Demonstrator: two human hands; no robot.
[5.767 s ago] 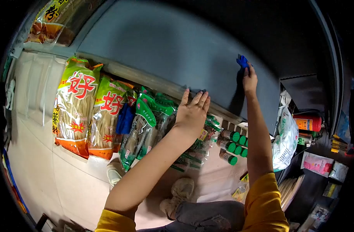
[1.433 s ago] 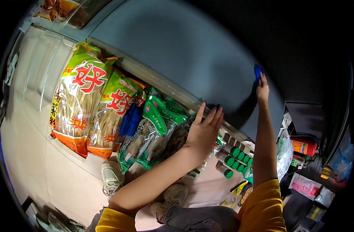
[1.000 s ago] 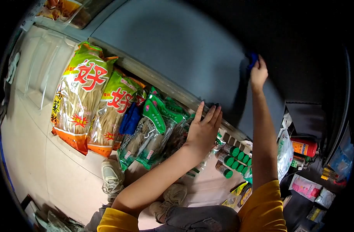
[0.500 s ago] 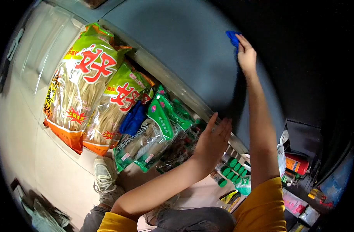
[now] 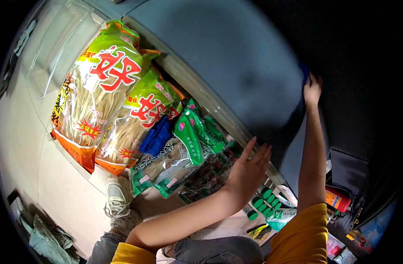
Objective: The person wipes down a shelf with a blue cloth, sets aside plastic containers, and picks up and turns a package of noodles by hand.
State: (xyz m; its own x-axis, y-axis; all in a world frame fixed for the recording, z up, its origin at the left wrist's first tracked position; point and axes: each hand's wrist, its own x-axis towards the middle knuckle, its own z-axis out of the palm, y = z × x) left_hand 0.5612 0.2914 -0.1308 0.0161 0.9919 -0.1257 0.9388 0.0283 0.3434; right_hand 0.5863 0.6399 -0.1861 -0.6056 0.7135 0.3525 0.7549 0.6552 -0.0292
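Observation:
My right hand [image 5: 312, 91] is stretched far out over a blue-grey surface [image 5: 219, 53], fingers closed on a blue cloth [image 5: 304, 72] at its shadowed far side. My left hand [image 5: 250, 169] lies open, fingers extended, against the pale rail [image 5: 201, 97] along the near edge of that surface. Just left of it are green-topped clear packets [image 5: 190, 138] of dried food. A second blue cloth [image 5: 155, 136], bunched up, rests between these packets and two large bags of dry noodles [image 5: 106, 83] with green tops and red characters.
Below my left hand stand several green-capped jars [image 5: 265, 202]. A red cylinder [image 5: 338, 199] is at the lower right. Clear plastic bins [image 5: 56, 48] sit at the upper left. My shoe [image 5: 117, 200] is on the pale floor, with crumpled plastic [image 5: 47, 237] farther left.
My right hand has moved right and downward in view with the blue cloth, toward the dark far side. The left hand stays at the rail; the view has shifted slightly.

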